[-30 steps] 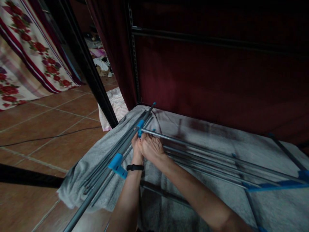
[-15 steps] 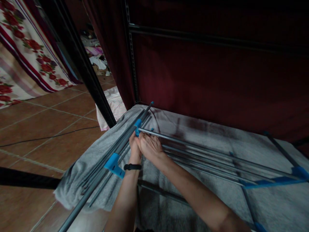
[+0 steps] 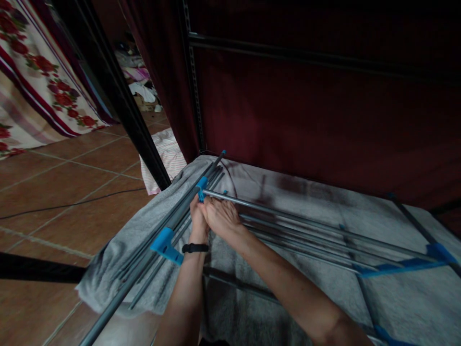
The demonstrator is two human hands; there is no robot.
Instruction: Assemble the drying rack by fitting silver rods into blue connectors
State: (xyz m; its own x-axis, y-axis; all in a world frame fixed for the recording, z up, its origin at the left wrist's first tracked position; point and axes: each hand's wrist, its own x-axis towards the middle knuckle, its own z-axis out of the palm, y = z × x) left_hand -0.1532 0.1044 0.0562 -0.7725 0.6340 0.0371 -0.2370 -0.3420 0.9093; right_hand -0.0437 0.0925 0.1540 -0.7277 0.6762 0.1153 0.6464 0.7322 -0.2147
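Left hand (image 3: 197, 216) and right hand (image 3: 221, 217) press together, curled, at a blue plastic connector (image 3: 201, 184) joining metal tubes (image 3: 288, 216), their exact grip hidden.

The left hand (image 3: 198, 217) and right hand (image 3: 222, 216) press together, fingers curled on a blue bracket (image 3: 201, 185) along a grey pole (image 3: 180, 215); a second bracket (image 3: 164, 241) sits toward eight o'clock of them, rods (image 3: 306, 223) run off between three and four o'clock over a grey blanket (image 3: 288, 194).
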